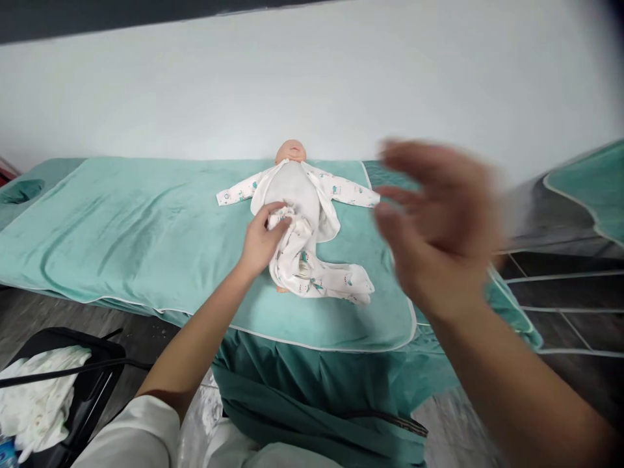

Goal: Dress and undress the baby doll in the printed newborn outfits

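Note:
A baby doll lies on its back on the green cloth-covered bed. It wears an unfastened white printed jacket with both sleeves spread out sideways. Over its lower body are crumpled white baby pants with a small printed pattern, their legs trailing to the right. My left hand pinches the bunched upper edge of these pants between thumb and fingers. Raised in the air to the right, my right hand is blurred by motion. Its fingers are curved and apart from the thumb, with nothing visible in them.
A green blanket with pale edging covers the bed along a white wall. At the lower left, crumpled white cloth lies on a black case. Metal rails and draped green cloth stand at the right.

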Tool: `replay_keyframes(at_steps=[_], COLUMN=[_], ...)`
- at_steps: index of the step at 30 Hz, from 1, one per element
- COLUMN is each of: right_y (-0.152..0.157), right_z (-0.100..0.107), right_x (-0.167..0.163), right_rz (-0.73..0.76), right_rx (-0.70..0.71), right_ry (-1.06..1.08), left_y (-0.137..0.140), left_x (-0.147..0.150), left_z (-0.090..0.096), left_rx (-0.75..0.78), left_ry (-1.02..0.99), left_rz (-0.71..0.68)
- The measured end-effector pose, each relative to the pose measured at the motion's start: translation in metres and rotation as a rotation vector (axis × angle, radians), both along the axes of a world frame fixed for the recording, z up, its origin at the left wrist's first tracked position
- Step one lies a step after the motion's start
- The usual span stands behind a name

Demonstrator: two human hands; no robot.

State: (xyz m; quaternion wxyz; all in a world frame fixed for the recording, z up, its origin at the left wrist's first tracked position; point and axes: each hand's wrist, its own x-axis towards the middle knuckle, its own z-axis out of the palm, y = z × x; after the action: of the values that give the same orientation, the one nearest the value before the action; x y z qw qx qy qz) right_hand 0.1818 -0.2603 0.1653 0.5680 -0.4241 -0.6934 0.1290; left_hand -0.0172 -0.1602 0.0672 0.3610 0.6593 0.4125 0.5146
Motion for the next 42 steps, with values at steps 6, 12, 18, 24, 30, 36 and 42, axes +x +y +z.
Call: replay_keyframes(at_steps=[6,12,18,24,30,36,42], right_y=[0.062,0.068,0.061,0.072,0.062,0.065,0.069], right_z=[-0.028,0.002,0.014,0.015,0.011,0.003,0.004], right_x=[-0.011,-0.005,-0.007,-0.002,0.006,-0.003,-0.002], right_rz=[0.056,0.027,0.163,0.251,0.457,0.362,0.339], right_rx=[-0.169,-0.087,-0.203,-0.154,-0.479,-0.414,-0.385], right_ry=[-0.170,-0.077,0.097,0.405,0.002,0.118,0.293], left_y=[0.004,-0.012,-0.017,-0.011,0.006,-0.002,-0.005], left_x=[0.011,0.001,0.003,-0.006,-0.012,-0.015,-0.019], left_z=[0.052,0.084,0.097,0.101,0.094,0.093,0.085], left_rx=[0.156,0.407,0.235,-0.052,0.055,-0.005,-0.073], left_ry=[-0.120,0.076,-0.166,0.072,-0.152,-0.003,0.011], left_rz=[-0.071,-0.055,-0.055,-0.473,-0.249,-0.438,-0.437])
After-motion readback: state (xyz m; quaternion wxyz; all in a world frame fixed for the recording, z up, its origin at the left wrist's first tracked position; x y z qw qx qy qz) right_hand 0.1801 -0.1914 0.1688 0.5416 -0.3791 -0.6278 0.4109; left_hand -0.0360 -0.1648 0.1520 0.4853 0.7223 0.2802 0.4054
